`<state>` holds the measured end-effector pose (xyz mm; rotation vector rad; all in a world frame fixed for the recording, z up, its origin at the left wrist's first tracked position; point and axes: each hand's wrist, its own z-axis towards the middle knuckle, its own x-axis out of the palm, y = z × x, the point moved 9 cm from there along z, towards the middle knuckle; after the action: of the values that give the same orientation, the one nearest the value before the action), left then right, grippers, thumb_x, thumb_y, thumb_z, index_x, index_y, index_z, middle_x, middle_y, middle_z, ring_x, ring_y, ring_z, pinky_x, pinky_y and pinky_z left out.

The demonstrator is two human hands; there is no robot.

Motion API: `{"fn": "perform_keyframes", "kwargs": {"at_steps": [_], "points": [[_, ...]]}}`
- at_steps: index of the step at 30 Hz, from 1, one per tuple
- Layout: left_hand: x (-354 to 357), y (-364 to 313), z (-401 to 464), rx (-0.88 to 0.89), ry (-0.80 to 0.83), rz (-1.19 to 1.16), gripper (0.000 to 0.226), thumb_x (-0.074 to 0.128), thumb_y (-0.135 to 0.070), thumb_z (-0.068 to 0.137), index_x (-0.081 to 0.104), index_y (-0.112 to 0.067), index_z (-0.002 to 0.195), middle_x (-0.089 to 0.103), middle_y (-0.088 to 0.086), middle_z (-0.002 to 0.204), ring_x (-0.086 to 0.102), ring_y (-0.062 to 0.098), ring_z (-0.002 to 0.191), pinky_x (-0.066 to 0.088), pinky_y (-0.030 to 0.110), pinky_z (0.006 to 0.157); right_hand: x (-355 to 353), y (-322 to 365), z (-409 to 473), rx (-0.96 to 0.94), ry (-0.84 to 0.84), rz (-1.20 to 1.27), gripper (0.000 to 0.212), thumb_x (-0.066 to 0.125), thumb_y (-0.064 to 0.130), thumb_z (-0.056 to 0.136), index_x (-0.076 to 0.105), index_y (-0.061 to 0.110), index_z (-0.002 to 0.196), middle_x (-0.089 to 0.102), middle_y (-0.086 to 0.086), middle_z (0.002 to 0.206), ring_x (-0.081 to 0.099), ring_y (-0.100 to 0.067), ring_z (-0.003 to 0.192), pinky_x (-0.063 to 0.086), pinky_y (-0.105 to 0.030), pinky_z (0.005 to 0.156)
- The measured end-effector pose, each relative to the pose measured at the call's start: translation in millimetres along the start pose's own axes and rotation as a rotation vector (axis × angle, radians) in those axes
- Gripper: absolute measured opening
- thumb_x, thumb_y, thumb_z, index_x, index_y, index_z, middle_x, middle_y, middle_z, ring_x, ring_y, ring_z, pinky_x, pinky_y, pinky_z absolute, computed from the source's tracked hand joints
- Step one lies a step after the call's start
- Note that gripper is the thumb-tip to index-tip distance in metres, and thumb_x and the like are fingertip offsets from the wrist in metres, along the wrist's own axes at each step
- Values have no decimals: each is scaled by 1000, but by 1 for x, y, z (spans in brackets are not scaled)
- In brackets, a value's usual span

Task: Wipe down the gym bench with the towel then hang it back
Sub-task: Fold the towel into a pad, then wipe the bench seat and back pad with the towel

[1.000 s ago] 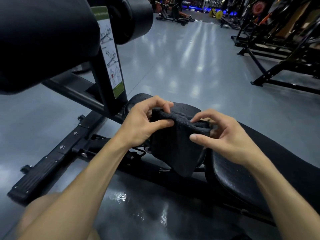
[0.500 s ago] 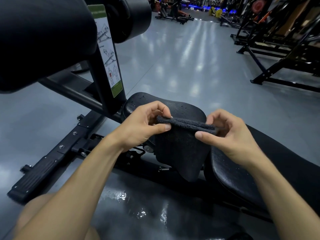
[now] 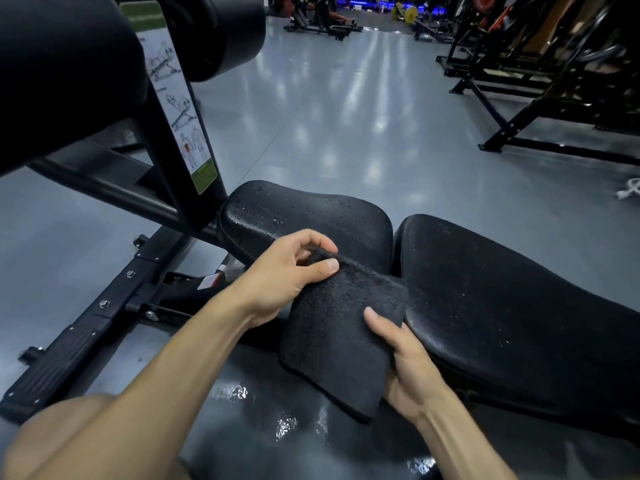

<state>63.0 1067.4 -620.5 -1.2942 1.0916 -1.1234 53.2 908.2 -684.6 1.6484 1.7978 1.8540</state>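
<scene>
towel (image 3: pixel 341 336) between both hands (pinched)

both hands (image 3: pixel 284 271) (image 3: pixel 407 362) hold a folded black towel (image 3: pixel 337 327) beside the bench (image 3: pixel 502 306).

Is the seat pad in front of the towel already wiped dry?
No, water droplets still bead across the seat pad, while the folded towel is held above it by the left hand and right hand.
</scene>
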Motion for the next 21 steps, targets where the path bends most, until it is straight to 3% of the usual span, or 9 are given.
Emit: {"fn": "perform_keyframes", "kwargs": {"at_steps": [3,5,8,13,15,16,18,19,21], "points": [[-4,-1,2,-8,-41,80,14,71,-10,92,65,-14,104,68,13,100,64,11,83,56,24,69,-23,28,-9,-96,-172,-33,30,74,20,82,80,13,111,73,-19,124,74,-29,108,61,-37,82],[-17,-8,3,20,-109,74,14,69,-7,93,63,-10,105,68,23,109,66,13,80,60,26,68,-38,67,-16,-182,-255,-133,29,73,27,81,81,16,107,75,-15,120,75,-27,106,62,-37,79],[-33,-14,5,55,-140,54,15,69,-7,94,62,-11,106,73,16,99,67,17,75,60,30,64,-47,137,-26,-353,-340,-334,20,67,34,94,81,25,105,78,-7,115,75,-22,106,62,-33,74],[-47,-10,14,89,-192,95,14,67,-7,95,63,-14,106,76,4,88,64,12,63,55,27,55,-39,183,-6,-514,-636,-978,27,62,49,91,70,27,107,77,1,103,73,-25,101,56,-41,87],[-51,-7,17,94,-233,122,15,67,-6,94,64,-16,104,76,4,85,61,12,59,52,26,51,-17,152,23,-447,-605,-1296,31,58,42,97,62,24,121,73,-8,116,67,-31,109,49,-36,85],[-53,-5,18,94,-255,125,15,67,-6,93,64,-17,102,76,4,84,59,12,58,50,26,49,-6,122,39,-351,-517,-1441,39,56,39,100,56,22,135,65,-15,132,60,-33,122,46,-37,93],[-60,-3,18,96,-299,104,14,69,-10,90,64,-18,100,76,5,82,57,11,55,47,25,46,7,55,56,-139,-365,-1788,68,48,39,104,22,12,161,23,-22,167,25,-36,153,27,-46,121],[-63,-3,18,96,-315,90,14,69,-12,87,64,-19,99,76,6,82,56,11,54,46,24,45,9,36,55,-115,-354,-1949,77,45,41,104,6,12,164,3,-20,171,8,-37,158,15,-49,126],[-69,-3,17,96,-336,75,16,69,-16,83,65,-20,98,76,7,83,56,11,53,45,24,44,8,33,50,-192,-394,-2057,82,42,47,104,-2,15,164,-6,-15,172,0,-35,159,12,-48,127]]}}
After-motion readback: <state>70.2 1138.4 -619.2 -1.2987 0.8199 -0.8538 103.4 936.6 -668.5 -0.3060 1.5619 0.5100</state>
